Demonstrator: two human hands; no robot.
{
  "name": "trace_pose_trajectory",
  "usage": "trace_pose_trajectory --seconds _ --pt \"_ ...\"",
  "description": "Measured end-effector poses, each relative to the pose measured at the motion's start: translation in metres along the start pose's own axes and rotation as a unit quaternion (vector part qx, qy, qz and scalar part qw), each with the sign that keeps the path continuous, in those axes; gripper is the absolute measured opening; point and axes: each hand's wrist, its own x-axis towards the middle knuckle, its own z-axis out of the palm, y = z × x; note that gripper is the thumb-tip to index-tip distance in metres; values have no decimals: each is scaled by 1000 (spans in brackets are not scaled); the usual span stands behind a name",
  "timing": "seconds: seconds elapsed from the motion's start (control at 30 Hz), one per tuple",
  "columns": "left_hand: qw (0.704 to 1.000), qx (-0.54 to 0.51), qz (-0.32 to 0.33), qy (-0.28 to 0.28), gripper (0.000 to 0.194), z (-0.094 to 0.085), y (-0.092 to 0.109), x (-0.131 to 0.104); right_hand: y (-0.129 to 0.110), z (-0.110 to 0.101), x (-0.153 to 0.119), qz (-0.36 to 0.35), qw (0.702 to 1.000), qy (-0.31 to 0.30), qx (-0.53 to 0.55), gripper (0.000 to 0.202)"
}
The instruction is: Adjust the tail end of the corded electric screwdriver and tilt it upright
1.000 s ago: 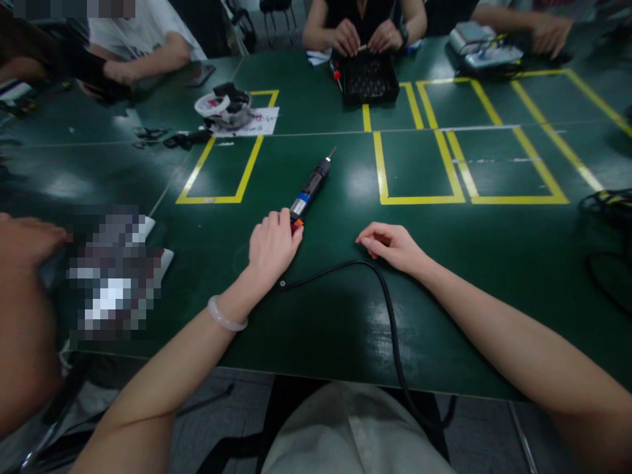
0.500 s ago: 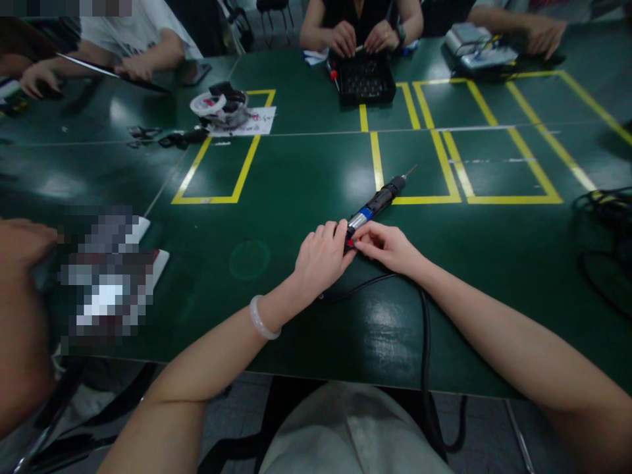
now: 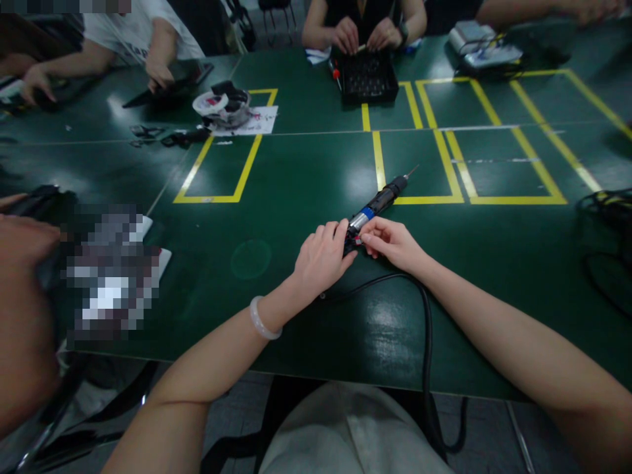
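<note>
An electric screwdriver (image 3: 380, 200), black and silver with a blue band, lies slantwise over the green table, its thin bit pointing away to the upper right. My left hand (image 3: 322, 257) is closed around its rear end, and the palm hides that part. Right beside it, my right hand (image 3: 391, 242) is closed in a pinch at a small red and white part (image 3: 358, 241) on the tool's near side. I cannot tell whether that part is fixed to the screwdriver. A black cable (image 3: 425, 329) runs from near my hands over the table's front edge.
Yellow tape rectangles (image 3: 457, 178) mark the green table (image 3: 296, 171). Across it, a co-worker's hands (image 3: 345, 36) work over a black tray (image 3: 370, 79). Tape rolls (image 3: 224, 105) sit on paper at the left. Coiled cables (image 3: 609, 210) lie at the right; another person's arm (image 3: 24, 296) is close at left.
My right fingers have shifted slightly up and right, away from the screwdriver's rear, with the red part. My left hand stays put. Across the table, a co-worker has lowered a dark flat object.
</note>
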Motion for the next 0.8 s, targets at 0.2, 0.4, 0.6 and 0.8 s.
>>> trace_pose_trajectory --seconds 0.2,0.4,0.6,0.8 --pt "1000 -5 -1 -12 62 0 -1 0 -3 0 -6 -88 987 -6 -133 23" --pt "1000 2 6 -20 74 1 -2 1 -6 0 -9 -237 897 -23 -372 16" --pt "1000 10 11 -26 90 2 -3 0 -11 0 -13 -299 825 -60 -476 28" --pt "1000 7 3 -30 81 1 -1 0 -15 1 -13 -327 813 -37 -480 33"
